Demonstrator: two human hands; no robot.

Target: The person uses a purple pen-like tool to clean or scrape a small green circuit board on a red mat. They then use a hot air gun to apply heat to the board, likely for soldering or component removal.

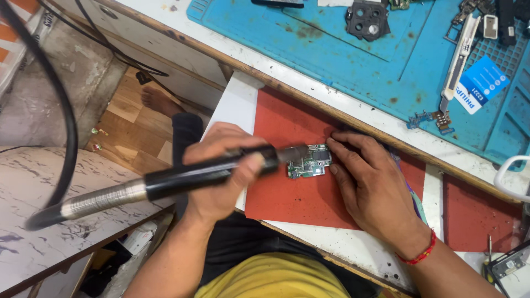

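Head view: the left hand [221,171] is wrapped in a fist around a slim black handpiece [210,172], a smooth glossy cylinder that runs back into a ribbed, silvery flexible shaft [102,200] and then a thick black hose [61,132]. Its metal tip rests on a small green circuit board [309,161], a flat irregular piece studded with dark chips and shiny shields. The board lies on a matte red mat [298,193] speckled with dark crumbs, near the mat's upper middle. The right hand [372,185] lies flat, fingers pressed together and extended, fingertips pinning the board's right edge; a red thread bracelet [420,255] circles the wrist. Beyond a worn wooden edge sits a blue, ridged silicone work mat [353,66], stained, carrying a white utility knife [457,62] and a black camera bezel [366,20].
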